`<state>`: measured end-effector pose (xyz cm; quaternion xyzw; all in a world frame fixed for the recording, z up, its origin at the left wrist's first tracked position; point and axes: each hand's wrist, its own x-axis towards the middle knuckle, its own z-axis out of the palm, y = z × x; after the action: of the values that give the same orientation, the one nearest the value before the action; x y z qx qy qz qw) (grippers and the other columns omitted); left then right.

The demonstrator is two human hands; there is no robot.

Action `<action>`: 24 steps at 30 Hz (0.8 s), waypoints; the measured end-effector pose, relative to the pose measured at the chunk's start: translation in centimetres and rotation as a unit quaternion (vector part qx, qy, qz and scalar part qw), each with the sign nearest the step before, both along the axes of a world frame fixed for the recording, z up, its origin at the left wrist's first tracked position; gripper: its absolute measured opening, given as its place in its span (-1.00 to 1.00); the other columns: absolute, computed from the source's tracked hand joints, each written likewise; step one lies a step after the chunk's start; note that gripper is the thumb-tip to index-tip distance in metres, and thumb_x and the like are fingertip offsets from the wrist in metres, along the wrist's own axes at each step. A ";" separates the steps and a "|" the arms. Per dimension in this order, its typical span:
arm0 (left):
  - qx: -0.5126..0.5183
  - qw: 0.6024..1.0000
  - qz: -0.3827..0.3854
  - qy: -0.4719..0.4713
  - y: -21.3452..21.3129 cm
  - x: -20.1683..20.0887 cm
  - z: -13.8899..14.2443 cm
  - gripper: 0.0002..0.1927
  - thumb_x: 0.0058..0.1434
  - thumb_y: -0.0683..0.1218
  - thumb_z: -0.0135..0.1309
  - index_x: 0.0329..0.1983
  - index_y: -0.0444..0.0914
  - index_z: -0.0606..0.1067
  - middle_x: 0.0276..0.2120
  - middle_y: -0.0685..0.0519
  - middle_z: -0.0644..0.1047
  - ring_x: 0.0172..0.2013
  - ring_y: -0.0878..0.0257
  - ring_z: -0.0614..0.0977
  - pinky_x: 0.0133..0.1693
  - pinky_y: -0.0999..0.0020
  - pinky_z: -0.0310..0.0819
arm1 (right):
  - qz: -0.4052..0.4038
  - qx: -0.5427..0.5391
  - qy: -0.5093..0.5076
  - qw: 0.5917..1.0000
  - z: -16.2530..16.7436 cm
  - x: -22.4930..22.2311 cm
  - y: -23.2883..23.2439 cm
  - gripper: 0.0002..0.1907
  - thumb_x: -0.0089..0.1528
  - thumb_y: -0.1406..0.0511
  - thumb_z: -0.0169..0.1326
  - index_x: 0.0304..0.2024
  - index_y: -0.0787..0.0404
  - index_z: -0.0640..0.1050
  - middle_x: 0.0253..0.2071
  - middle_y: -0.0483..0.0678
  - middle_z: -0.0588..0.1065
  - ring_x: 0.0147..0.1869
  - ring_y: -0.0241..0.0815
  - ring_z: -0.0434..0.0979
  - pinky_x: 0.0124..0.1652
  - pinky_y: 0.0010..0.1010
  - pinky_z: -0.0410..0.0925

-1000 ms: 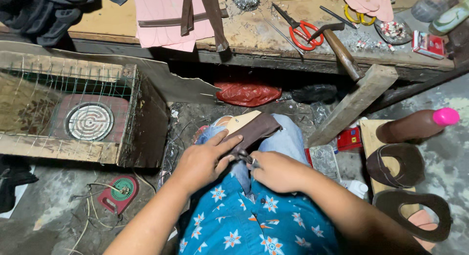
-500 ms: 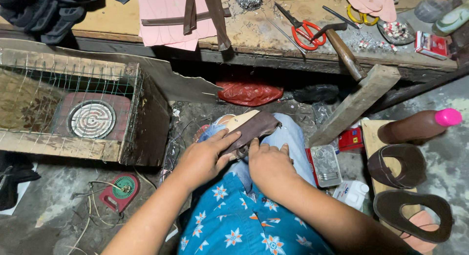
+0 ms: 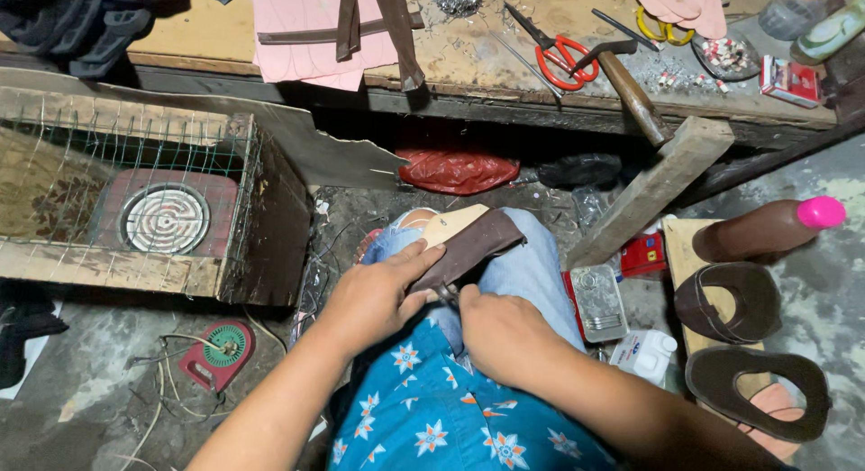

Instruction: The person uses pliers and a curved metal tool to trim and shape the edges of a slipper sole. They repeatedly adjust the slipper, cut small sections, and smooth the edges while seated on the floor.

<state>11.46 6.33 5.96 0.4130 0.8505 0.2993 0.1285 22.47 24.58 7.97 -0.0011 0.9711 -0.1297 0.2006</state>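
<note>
- Left hand (image 3: 374,295) lies over the near end of a brown leather piece (image 3: 473,246), fingers (image 3: 416,255) stretched flat along its edge, pressing and gripping it down.
- The leather piece rests on the person's knee, over a pale tan sole board (image 3: 449,224) that sticks out beneath it toward the counter.
- Right hand (image 3: 505,331) is curled into a loose fist just beside the leather's near corner; a small dark tool tip shows at its knuckles, but what the fingers clench cannot be told.
- The two hands are nearly touching, left above and to the left of the right.
- Knee is in light blue jeans (image 3: 532,268); a blue shirt with star-flower print (image 3: 432,408) fills the lower frame.
- Wooden counter (image 3: 468,61) runs across the top; on it, red-handled scissors (image 3: 554,47), a hammer (image 3: 626,79) with its handle hanging past the edge, pink pattern sheets (image 3: 306,29) with brown straps laid over them.
- Left on the floor: a wooden box with wire mesh (image 3: 135,201), a round coil heater (image 3: 165,219) inside.
- Right on the floor: two dark brown shoe uppers (image 3: 730,300) on a board, a brown bottle with a pink cap (image 3: 766,228) lying beside them, a small metal tin (image 3: 599,300).
- A red plastic bag (image 3: 459,169) lies under the counter's edge.
</note>
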 end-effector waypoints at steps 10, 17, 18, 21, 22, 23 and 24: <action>0.061 0.992 0.083 -0.070 0.9 0.2 -2.7 -0.54 0.34 0.06 0.03 0.30 -0.04 0.45 0.33 -0.04 0.40 0.15 -0.12 0.53 0.13 0.06 0.41 | -0.031 -0.022 -0.028 0.999 -2.7 -1.4 -1.5 -0.71 0.12 0.40 0.05 -0.12 0.41 0.41 -0.27 0.29 0.56 -0.17 0.27 0.63 -0.15 0.00 0.46; 0.060 0.996 0.062 0.015 0.4 0.2 -3.1 -0.51 0.31 0.01 -0.03 0.33 -0.08 0.39 0.23 -0.01 0.50 0.02 -0.08 0.62 -0.07 0.06 0.54 | -0.017 0.057 0.084 0.995 -2.7 -0.4 -0.3 -0.56 0.12 0.39 -0.01 0.05 0.45 0.38 -0.15 0.27 0.53 -0.07 0.21 0.57 -0.15 0.00 0.43; 0.049 0.997 0.050 0.023 0.4 0.2 -3.0 -0.50 0.30 0.01 -0.02 0.33 -0.08 0.38 0.23 -0.03 0.50 -0.04 -0.09 0.63 -0.11 0.04 0.54 | -0.031 0.044 0.072 0.996 -2.8 -0.4 0.0 -0.50 0.09 0.39 -0.01 0.09 0.46 0.36 -0.14 0.28 0.53 -0.06 0.21 0.57 -0.14 0.00 0.42; 0.019 0.998 0.014 0.053 0.6 0.1 -2.8 -0.46 0.26 -0.01 0.02 0.34 -0.07 0.36 0.23 -0.05 0.48 -0.18 -0.09 0.67 -0.20 0.02 0.55 | -0.059 -0.010 0.056 0.997 -3.0 -0.9 1.0 -0.50 0.11 0.40 -0.02 0.11 0.46 0.35 -0.15 0.30 0.53 -0.08 0.25 0.57 -0.13 -0.01 0.42; 0.010 0.998 0.009 0.057 0.8 0.2 -2.7 -0.45 0.25 -0.01 0.03 0.34 -0.06 0.36 0.23 -0.06 0.47 -0.22 -0.09 0.67 -0.22 0.02 0.55 | -0.051 -0.015 0.058 0.997 -3.0 -1.0 1.2 -0.55 0.11 0.40 -0.02 0.06 0.45 0.36 -0.17 0.31 0.54 -0.09 0.26 0.57 -0.12 -0.01 0.43; 0.002 0.998 0.004 0.061 0.9 0.3 -2.6 -0.44 0.24 -0.01 0.04 0.34 -0.04 0.36 0.24 -0.06 0.47 -0.25 -0.09 0.68 -0.24 0.02 0.56 | -0.042 -0.020 0.062 0.997 -2.9 -1.1 1.3 -0.60 0.11 0.40 -0.02 0.01 0.43 0.38 -0.19 0.31 0.54 -0.10 0.26 0.58 -0.11 -0.01 0.43; 0.006 0.998 -0.002 0.067 1.0 0.2 -2.5 -0.44 0.24 -0.01 0.05 0.34 -0.04 0.36 0.23 -0.07 0.46 -0.26 -0.09 0.68 -0.24 0.02 0.56 | -0.032 -0.023 0.069 0.997 -2.8 -1.1 1.4 -0.65 0.11 0.40 -0.03 -0.05 0.42 0.39 -0.21 0.31 0.54 -0.11 0.27 0.58 -0.11 -0.02 0.43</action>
<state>11.62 7.28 3.45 0.4345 0.8546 0.2758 0.0689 21.33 25.99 5.18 0.0160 0.9788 -0.1584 0.1290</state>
